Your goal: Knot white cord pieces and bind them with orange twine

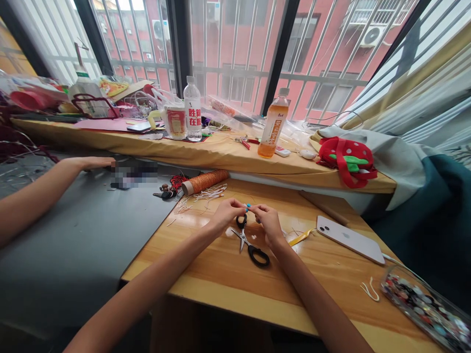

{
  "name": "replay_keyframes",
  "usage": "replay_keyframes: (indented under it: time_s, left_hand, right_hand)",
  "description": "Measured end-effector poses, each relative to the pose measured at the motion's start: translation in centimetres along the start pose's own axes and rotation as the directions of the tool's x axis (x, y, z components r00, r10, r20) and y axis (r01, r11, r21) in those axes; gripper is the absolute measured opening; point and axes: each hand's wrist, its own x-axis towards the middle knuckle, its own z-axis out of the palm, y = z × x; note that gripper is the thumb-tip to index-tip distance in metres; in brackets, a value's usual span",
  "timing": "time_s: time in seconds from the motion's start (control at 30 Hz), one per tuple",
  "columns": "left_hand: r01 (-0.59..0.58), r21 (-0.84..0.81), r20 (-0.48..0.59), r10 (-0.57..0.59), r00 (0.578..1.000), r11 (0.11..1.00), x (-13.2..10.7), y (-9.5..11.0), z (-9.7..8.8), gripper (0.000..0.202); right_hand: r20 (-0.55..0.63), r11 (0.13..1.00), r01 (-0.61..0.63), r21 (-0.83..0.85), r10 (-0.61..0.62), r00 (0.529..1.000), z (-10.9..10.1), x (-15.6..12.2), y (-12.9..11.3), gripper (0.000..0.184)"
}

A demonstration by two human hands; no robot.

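My left hand (228, 214) and my right hand (269, 223) meet over the wooden table, thumbs and fingers pinched together. Small bright blue pieces (248, 207), bead-like in size, show between the fingertips; their exact kind is too small to make out. Right below the hands lies a pair of black-handled scissors (243, 238), its blades apart. By my right wrist a yellow ribbon-like strip (301, 237) rests on the table. Tiny white bits (253, 237) lie near the scissors.
Another person's hand (96, 163) reaches in from the left. A cone of orange thread (206, 181) and white cord pieces (209, 193) lie at the back left. To the right are a phone (349, 239) and a box of beads (423, 304). Bottles (274, 125) stand on the sill.
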Motion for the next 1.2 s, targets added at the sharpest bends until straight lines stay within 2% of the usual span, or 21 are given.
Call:
replay_keyframes:
  time_s: [0.13, 0.33, 0.5, 0.8, 0.97, 1.2]
  left_hand:
    - [-0.103, 0.076, -0.034, 0.106, 0.994, 0.992, 0.3, -0.6, -0.2, 0.015]
    - [-0.162, 0.130, 0.091, 0.151, 0.984, 0.978, 0.6, -0.8, -0.3, 0.016]
    - [-0.269, 0.303, 0.124, 0.243, 0.962, 0.914, 0.4, -0.6, -0.4, 0.017]
    - [-0.365, 0.487, 0.134, 0.345, 0.929, 0.793, 0.2, -0.5, -0.3, 0.016]
    - [-0.376, 0.534, 0.141, 0.359, 0.923, 0.757, 0.3, -0.7, -0.3, 0.015]
    - [-0.339, 0.501, 0.134, 0.316, 0.939, 0.796, 0.3, -0.7, -0.3, 0.014]
  right_hand:
    - [0.028, 0.995, -0.080, 0.065, 0.078, 0.997, -0.2, 0.1, -0.1, 0.015]
    - [0.040, 0.987, -0.134, 0.089, 0.131, 0.991, -0.4, 0.1, 0.0, 0.014]
    - [0.068, 0.981, -0.182, 0.066, 0.178, 0.982, -0.7, 0.1, 0.0, 0.015]
    - [0.147, 0.964, -0.262, 0.046, 0.253, 0.956, -1.0, 0.0, -0.5, 0.015]
    - [0.176, 0.961, -0.273, 0.039, 0.263, 0.949, -1.2, 0.2, -0.5, 0.014]
    - [0.178, 0.959, -0.282, 0.027, 0.272, 0.946, -1.4, 0.4, -0.3, 0.015]
